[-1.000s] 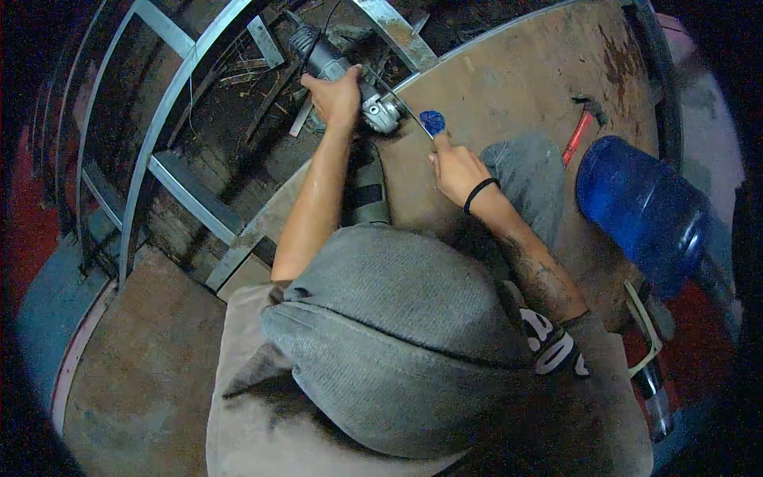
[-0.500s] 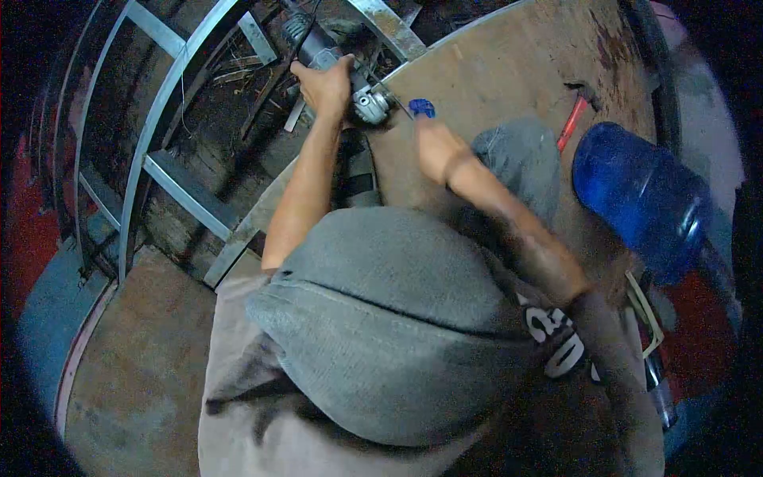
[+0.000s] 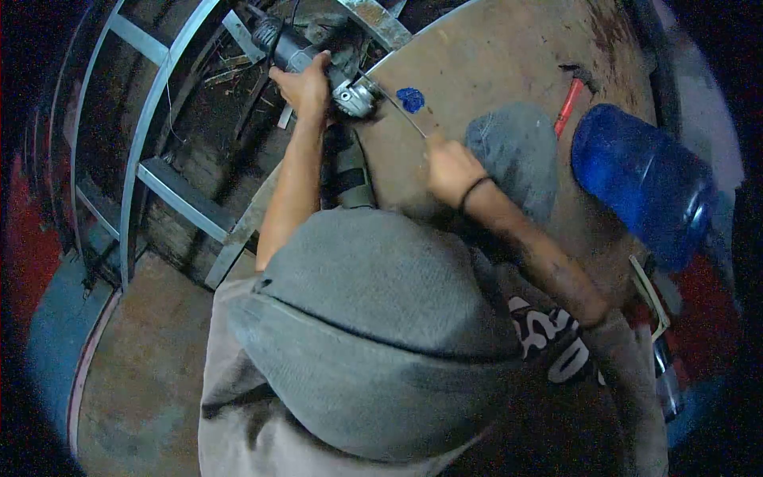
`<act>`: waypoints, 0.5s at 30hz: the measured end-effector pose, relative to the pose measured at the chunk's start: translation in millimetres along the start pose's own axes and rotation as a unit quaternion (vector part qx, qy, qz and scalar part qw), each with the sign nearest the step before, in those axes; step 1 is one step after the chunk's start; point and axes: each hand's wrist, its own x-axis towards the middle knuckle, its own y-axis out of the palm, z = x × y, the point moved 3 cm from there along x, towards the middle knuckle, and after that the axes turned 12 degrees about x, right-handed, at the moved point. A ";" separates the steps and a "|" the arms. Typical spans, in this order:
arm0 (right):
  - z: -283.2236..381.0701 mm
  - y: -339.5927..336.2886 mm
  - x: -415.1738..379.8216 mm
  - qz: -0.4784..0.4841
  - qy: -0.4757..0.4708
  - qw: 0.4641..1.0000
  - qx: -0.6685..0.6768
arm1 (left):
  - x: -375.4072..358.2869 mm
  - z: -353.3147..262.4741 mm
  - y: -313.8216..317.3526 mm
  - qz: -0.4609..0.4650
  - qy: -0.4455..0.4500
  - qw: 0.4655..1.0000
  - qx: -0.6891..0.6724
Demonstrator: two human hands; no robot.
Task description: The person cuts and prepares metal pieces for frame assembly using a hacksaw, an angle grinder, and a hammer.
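Observation:
My left hand is wrapped round the body of an angle grinder, whose silver gear head points down to the right. My right hand is closed on the near end of a thin metal rod. The rod slants up to the left, its far end right at the grinder's head. On the wooden board, a small blue crumpled piece lies just above the rod. The cap on my head fills the lower middle of the view.
A curved metal frame with crossbars runs along the left. On the right lie a hammer with a red handle and a big blue water jug. My knee in grey cloth is beside my right hand.
My right hand has moved down and to the right, away from the blue piece, and more of the rod shows. The grinder and my left hand sit slightly further left in view.

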 end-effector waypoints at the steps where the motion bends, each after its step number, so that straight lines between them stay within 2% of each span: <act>1: -3.9 4.8 2.1 0.004 0.001 1.000 0.002 | 0.1 2.2 0.1 0.001 -0.008 1.000 -0.013; 3: -3.6 8.7 6.5 -0.020 -0.015 1.000 -0.004 | -3.1 4.5 -0.3 0.009 -0.010 1.000 -0.020; 5: 17.6 16.8 53.2 -0.021 -0.082 0.993 -0.081 | -5.3 -4.7 -6.3 0.009 -0.010 0.999 -0.032; 9: 25.5 9.2 72.0 -0.044 -0.125 0.991 -0.024 | -1.0 -7.0 -8.2 0.019 0.027 0.999 -0.041; 11: 17.7 -7.7 16.0 0.003 -0.056 0.995 -0.078 | 0.4 -4.0 -3.7 0.003 0.018 1.000 -0.016; 15: 8.2 4.6 12.8 0.007 -0.047 0.996 -0.072 | -2.6 -3.2 -4.3 0.006 0.020 0.999 -0.024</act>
